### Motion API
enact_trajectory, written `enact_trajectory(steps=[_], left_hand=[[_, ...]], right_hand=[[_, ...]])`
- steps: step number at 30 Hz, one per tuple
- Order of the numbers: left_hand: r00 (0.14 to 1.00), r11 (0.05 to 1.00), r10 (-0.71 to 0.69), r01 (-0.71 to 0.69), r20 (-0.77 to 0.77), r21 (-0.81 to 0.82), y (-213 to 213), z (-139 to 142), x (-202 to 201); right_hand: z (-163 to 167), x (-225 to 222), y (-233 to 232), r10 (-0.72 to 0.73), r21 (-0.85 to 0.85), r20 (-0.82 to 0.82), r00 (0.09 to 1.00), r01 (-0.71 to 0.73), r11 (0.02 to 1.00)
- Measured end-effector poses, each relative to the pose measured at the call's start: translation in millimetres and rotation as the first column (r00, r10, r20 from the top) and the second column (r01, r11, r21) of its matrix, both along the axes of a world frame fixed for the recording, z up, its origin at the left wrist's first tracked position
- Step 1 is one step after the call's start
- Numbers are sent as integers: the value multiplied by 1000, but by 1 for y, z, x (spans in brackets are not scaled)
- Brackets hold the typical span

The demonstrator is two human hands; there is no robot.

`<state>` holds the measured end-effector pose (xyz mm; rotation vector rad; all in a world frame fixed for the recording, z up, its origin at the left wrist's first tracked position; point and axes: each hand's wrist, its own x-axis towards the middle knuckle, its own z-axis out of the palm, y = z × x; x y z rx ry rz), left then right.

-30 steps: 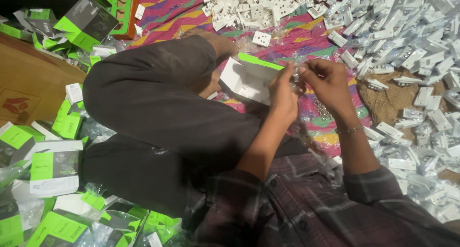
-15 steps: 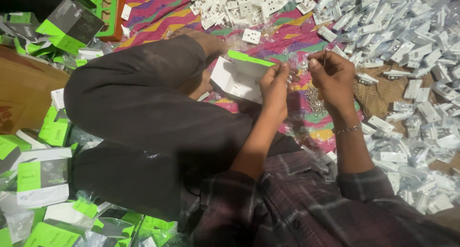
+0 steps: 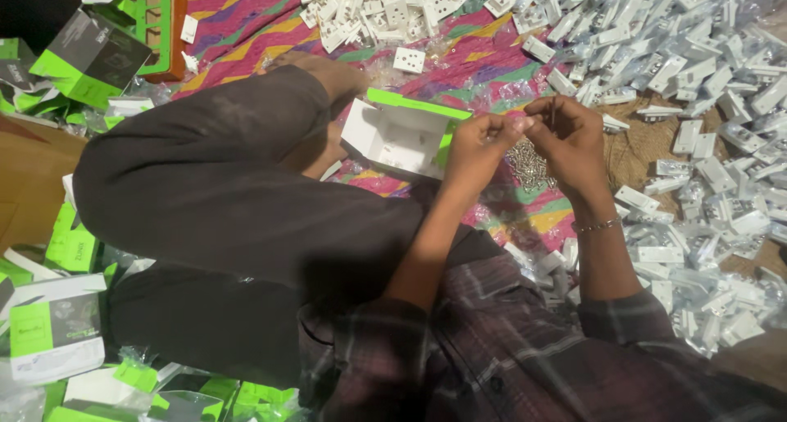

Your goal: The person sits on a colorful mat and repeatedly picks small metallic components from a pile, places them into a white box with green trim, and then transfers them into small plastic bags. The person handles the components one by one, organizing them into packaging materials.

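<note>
With the left hand [image 3: 475, 143] and right hand [image 3: 566, 135] both pinched on something too small to identify above the pile of screws [image 3: 529, 164], it could slip down into them, or into the open white-and-green box [image 3: 398, 135] just beyond.

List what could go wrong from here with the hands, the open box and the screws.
1. Both the left hand and right hand pinch something too small to make out above the pile of small screws; it may slip and vanish among them.
2. The open white and green box lies tilted against the knee; a leg shift could tip it.
3. White socket parts crowd the right forearm; a sweep might scatter them onto the screws.
</note>
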<state>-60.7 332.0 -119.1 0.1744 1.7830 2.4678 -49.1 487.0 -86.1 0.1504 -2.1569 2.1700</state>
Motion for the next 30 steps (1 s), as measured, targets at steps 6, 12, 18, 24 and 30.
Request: enact_trajectory(steps=[6,12,18,24,30], left_hand=[[997,968,-70,64,-19,-243,5,-4,-2],[999,977,38,-41,-19,-209,6,5,-3],[998,941,56,-62,-29,-331,9,10,-1],[991,908,75,-113,-107,-404,10,17,-1],[905,723,-24,-277,-424,-633,10,12,7]], right_hand=[[-6,2,3,-55,15,-26,998,56,998],[6,15,25,1,310,4,1000,-2,951],[13,29,33,62,637,-79,995,3,771],[10,25,21,54,536,-68,996,-10,844],[-14,24,22,46,515,-47,998,-16,857]])
